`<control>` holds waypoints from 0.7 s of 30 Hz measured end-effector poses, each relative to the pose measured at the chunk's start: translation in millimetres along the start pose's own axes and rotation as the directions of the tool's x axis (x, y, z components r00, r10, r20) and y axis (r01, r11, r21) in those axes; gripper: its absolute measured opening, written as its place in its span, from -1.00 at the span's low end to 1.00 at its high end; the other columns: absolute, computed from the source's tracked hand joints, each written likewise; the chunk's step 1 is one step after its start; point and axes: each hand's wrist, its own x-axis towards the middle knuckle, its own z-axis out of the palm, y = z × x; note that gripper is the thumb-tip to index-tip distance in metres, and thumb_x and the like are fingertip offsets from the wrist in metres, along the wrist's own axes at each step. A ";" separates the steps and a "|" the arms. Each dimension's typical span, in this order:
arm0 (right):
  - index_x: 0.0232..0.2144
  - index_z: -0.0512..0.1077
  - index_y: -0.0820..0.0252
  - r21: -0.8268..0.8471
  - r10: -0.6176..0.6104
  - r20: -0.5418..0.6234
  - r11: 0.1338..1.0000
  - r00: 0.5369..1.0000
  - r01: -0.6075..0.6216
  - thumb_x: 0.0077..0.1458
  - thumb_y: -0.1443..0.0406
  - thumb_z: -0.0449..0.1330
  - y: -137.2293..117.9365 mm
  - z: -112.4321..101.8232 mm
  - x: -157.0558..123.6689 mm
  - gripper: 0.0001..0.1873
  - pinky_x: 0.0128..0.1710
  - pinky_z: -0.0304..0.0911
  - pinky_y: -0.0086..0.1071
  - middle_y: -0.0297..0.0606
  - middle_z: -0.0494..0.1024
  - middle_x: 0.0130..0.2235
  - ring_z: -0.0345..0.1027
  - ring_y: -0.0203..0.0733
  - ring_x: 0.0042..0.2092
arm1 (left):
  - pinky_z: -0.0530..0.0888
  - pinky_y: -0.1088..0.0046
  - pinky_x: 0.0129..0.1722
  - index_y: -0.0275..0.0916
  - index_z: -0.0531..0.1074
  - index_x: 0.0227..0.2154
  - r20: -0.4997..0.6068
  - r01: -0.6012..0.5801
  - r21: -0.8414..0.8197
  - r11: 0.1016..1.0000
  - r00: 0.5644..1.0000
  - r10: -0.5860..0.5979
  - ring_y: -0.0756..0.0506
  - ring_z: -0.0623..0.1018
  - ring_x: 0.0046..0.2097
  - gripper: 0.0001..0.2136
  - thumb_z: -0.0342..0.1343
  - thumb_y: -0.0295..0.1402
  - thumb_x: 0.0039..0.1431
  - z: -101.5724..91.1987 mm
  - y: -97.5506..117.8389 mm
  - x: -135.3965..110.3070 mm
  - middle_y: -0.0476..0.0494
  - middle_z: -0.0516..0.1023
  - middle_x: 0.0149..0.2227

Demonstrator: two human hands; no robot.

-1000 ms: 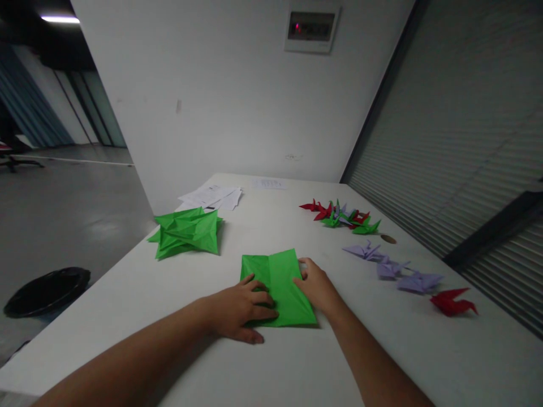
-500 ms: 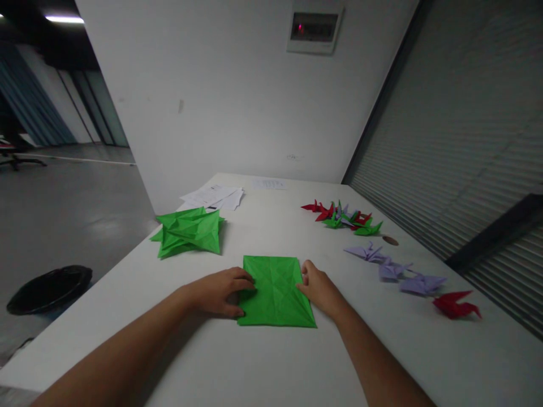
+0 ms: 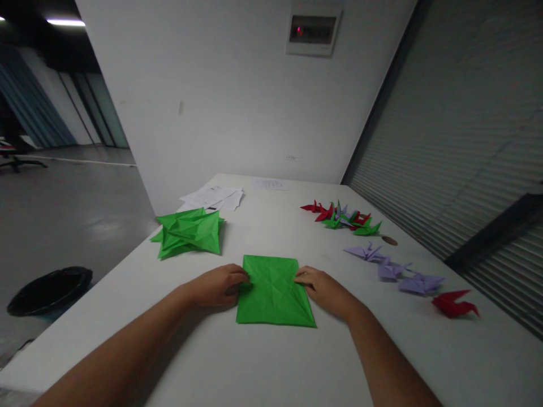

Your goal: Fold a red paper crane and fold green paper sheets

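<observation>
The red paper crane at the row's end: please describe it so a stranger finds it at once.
On the white table, look right of the green paper sheet. A row of paper cranes runs there, and the red paper crane ends it nearest the person, after three lilac ones.

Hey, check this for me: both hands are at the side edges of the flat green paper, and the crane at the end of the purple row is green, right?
Not quite: the origami crane at the end of the purple row is red, not green, as the head view shows. The left hand and right hand are at the side edges of the flat green paper, as you said.
</observation>
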 end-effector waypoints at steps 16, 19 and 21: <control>0.16 0.51 0.18 0.066 -0.005 0.068 0.998 0.998 0.000 0.09 0.37 0.21 0.6 -8.2 -9.0 -0.45 0.35 0.18 -0.05 -0.04 0.49 0.23 0.35 0.03 0.26 | 0.54 0.31 0.05 -0.26 0.51 0.04 -0.067 0.007 0.059 0.998 0.998 -0.003 -0.21 0.57 0.01 -0.65 0.14 -0.56 0.20 8.7 -3.0 2.2 -0.33 0.56 0.00; 0.15 0.52 0.18 0.055 0.002 0.059 0.998 0.998 -0.006 0.09 0.37 0.21 -0.5 -8.6 -8.1 -0.46 0.34 0.18 -0.06 -0.03 0.49 0.22 0.35 0.03 0.26 | 0.53 0.32 0.04 -0.26 0.55 -0.02 -0.055 0.031 0.059 0.998 0.998 -0.028 -0.21 0.58 0.00 -0.70 0.13 -0.56 0.21 9.5 -4.1 2.7 -0.32 0.56 -0.01; 0.15 0.52 0.19 0.040 0.006 0.069 0.999 0.998 -0.008 0.09 0.38 0.21 -1.7 -9.4 -8.1 -0.46 0.34 0.18 -0.07 -0.02 0.49 0.23 0.34 0.03 0.27 | 0.53 0.33 0.04 -0.26 0.58 -0.08 -0.049 0.050 0.059 0.997 0.998 -0.048 -0.20 0.58 0.00 -0.74 0.13 -0.56 0.21 10.6 -5.6 3.2 -0.30 0.57 -0.02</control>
